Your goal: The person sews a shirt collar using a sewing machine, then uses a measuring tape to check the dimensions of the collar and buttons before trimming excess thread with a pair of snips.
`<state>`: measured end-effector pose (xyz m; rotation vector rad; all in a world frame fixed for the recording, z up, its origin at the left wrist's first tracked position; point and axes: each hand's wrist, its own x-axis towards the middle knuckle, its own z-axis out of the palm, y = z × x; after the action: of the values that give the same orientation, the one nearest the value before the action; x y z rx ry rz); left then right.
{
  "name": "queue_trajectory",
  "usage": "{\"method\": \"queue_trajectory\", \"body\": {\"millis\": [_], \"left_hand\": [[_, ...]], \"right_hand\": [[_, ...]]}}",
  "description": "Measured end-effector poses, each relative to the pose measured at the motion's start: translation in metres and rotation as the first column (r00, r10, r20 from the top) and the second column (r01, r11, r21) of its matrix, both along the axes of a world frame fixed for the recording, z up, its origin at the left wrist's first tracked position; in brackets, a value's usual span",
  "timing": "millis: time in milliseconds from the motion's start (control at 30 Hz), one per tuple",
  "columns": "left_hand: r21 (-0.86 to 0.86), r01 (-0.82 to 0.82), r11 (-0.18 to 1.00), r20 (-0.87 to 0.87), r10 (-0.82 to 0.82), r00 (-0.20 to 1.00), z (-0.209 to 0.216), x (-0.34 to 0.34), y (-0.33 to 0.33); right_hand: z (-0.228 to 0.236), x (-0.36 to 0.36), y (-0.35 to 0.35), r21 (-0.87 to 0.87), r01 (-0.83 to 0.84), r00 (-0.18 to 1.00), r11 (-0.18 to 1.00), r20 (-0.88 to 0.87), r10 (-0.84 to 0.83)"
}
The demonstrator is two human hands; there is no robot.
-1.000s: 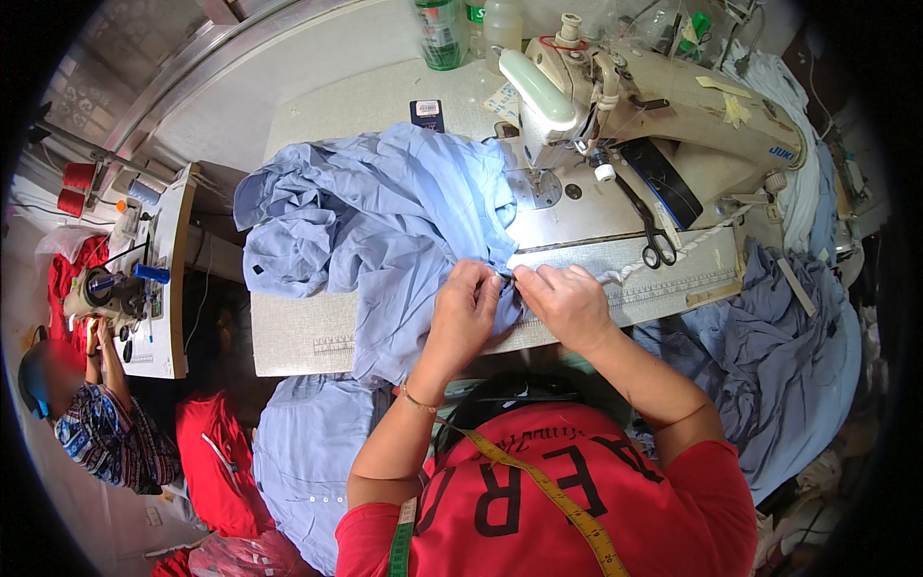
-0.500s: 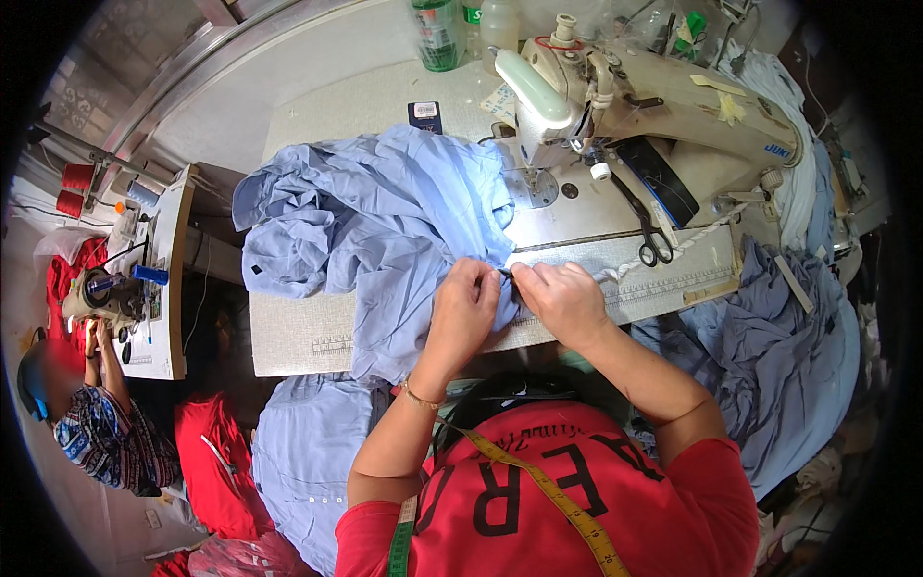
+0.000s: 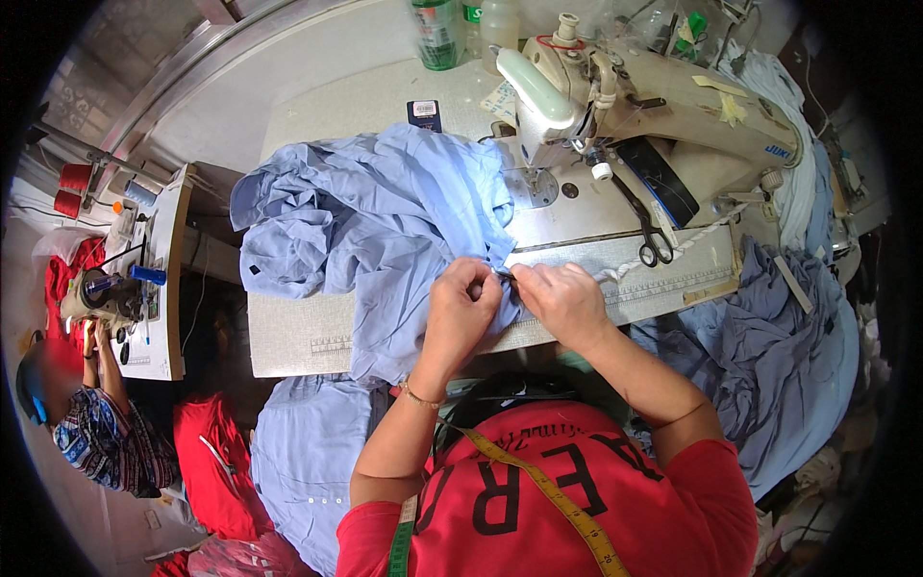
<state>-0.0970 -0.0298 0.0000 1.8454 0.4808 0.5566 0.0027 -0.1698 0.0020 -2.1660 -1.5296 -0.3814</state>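
A crumpled light-blue garment [image 3: 385,212] spreads over the sewing table, its right part lying up against the sewing machine's needle plate [image 3: 535,189]. At the garment's near right edge, my left hand [image 3: 465,300] is closed with thumb and forefinger pinched on the cloth. Beside it my right hand [image 3: 562,300] is closed too, fingertips pinching a small dark piece [image 3: 504,273] at the cloth edge. The two hands' fingertips almost meet there. The kind of that piece is too small to make out.
The sewing machine [image 3: 663,82] stands at the back right. Black scissors [image 3: 646,226] and a dark flat case [image 3: 659,181] lie on its bed. More blue cloth [image 3: 750,356] hangs at the right and over my lap's left [image 3: 312,442]. A co-worker [image 3: 106,423] sits far left.
My left fingers have shifted slightly at the cloth edge, and less of the small dark piece shows. My right hand stays almost in place.
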Motion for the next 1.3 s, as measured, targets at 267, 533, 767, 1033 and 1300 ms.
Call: {"method": "queue_trajectory", "body": {"millis": [267,533,767,1033,1300], "left_hand": [[-0.056,0.025,0.998,0.091,-0.019,0.996,-0.007,0.000,0.001],[-0.165,0.066,0.984,0.060,-0.057,0.997,-0.006,-0.004,0.003],[-0.226,0.098,0.969,0.086,-0.080,0.993,-0.007,-0.005,0.005],[-0.194,0.084,0.978,0.071,-0.071,0.995,-0.003,-0.004,0.003],[-0.022,0.020,1.000,0.117,-0.017,0.993,-0.003,-0.004,-0.004]], "right_hand": [[0.007,-0.003,0.015,0.344,0.147,0.677,0.927,-0.718,0.159],[0.000,0.001,0.029,0.326,0.146,0.630,0.934,-0.759,0.166],[0.005,0.006,0.023,0.215,0.120,0.385,0.969,-0.910,0.154],[0.028,-0.006,0.004,0.078,0.026,0.931,0.997,-0.364,0.004],[0.025,-0.016,-0.003,-0.025,0.082,0.974,0.996,-0.208,-0.085]]}}
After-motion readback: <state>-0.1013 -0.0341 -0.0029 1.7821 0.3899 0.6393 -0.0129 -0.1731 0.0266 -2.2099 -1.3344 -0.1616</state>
